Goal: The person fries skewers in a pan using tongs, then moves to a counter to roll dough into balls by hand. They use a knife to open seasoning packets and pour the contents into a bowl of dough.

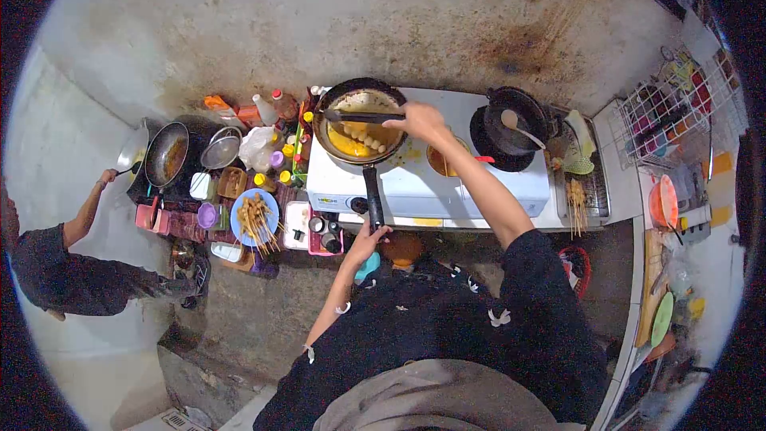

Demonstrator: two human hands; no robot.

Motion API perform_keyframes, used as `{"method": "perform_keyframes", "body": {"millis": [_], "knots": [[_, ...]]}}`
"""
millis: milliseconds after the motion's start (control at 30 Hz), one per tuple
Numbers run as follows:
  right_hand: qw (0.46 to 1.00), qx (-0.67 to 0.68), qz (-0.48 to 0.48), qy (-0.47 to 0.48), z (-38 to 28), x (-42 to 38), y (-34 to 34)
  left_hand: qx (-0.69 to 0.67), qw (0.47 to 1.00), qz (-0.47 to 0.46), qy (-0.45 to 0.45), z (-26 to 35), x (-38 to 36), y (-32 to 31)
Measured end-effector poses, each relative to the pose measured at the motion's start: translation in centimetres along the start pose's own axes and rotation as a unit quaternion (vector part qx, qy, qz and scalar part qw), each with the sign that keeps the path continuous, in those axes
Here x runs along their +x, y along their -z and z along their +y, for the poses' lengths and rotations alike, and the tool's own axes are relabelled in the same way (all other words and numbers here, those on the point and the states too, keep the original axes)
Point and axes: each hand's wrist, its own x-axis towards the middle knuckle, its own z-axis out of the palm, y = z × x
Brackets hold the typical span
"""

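Observation:
A frying pan (345, 156) sits over the left burner of the white gas stove (431, 199). My left hand (367, 244) is closed around the pan's black handle near its end. In the pan are a yellow egg-like layer (345, 144) and a row of pale balls (363, 137), like a skewer of meatballs. My right hand (423, 124) grips a long black utensil (363, 116), which reaches across the pan; whether it is tongs or a spatula cannot be told. Beneath my right forearm is a bowl of orange-yellow liquid (445, 161), partly hidden.
A dark wok (519, 129) with a ladle (511, 120) stands on the right burner. Skewers lie on a blue plate (242, 235) at left, with more skewers (576, 203) at right. Bottles (279, 100) line the wall. Far left, another person's hand (107, 179) holds a dark handle.

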Motion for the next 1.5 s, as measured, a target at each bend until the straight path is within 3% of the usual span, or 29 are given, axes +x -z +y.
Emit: {"method": "perform_keyframes", "body": {"millis": [300, 367, 467, 667, 833, 933, 967, 1067, 1200, 1267, 1400, 1467, 1500], "knots": [[0.999, 0.018, -0.003, -0.036, 4.1, -5.3, 3.3, -0.003, 1.000, 0.001, -0.008, -0.2, -0.1, 0.0], [0.994, 0.023, -0.058, -0.088, 3.5, -7.1, 4.6, -0.005, 1.000, 0.003, -0.010, -0.3, 0.0, 0.1], [0.996, -0.030, -0.018, -0.079, 3.4, -9.2, 4.7, -0.013, 1.000, -0.005, -0.003, -1.3, 0.4, 0.3], [0.996, 0.035, -0.025, -0.073, 4.7, -9.6, 2.7, -0.003, 1.000, 0.007, -0.005, -0.5, 0.0, 0.0], [0.980, 0.119, -0.007, -0.163, 5.1, -8.9, 0.7, -0.040, 0.999, 0.022, 0.010, -0.4, -0.4, -0.3], [0.986, 0.130, 0.003, -0.105, 4.6, -8.6, -0.5, -0.039, 0.999, 0.030, -0.004, 0.3, -0.8, -0.5], [0.975, 0.196, -0.008, -0.106, 5.7, -7.8, -2.0, -0.040, 0.999, 0.032, -0.003, 0.3, -0.8, -0.5], [0.966, 0.204, -0.017, -0.156, 5.4, -7.0, -1.5, -0.047, 0.998, 0.030, -0.017, -0.2, -0.7, -0.5], [0.979, 0.151, -0.030, -0.134, 5.7, -6.1, -2.1, -0.021, 0.999, 0.012, -0.034, -0.6, -0.6, 0.0], [0.964, 0.222, -0.022, -0.146, 6.4, -5.5, -2.7, -0.014, 1.000, 0.005, -0.022, -1.0, -0.6, 0.0], [0.983, 0.153, 0.022, -0.102, 6.0, -5.8, -2.0, -0.028, 0.999, -0.002, -0.031, -0.9, -0.7, -0.1], [0.965, 0.219, -0.074, -0.122, 5.8, -5.7, -1.2, -0.020, 0.999, 0.002, -0.026, -0.5, -0.7, -0.2], [0.966, 0.218, -0.074, -0.120, 5.7, -5.6, -1.1, -0.034, 0.999, 0.002, -0.027, -0.7, -0.6, -0.3]]}}
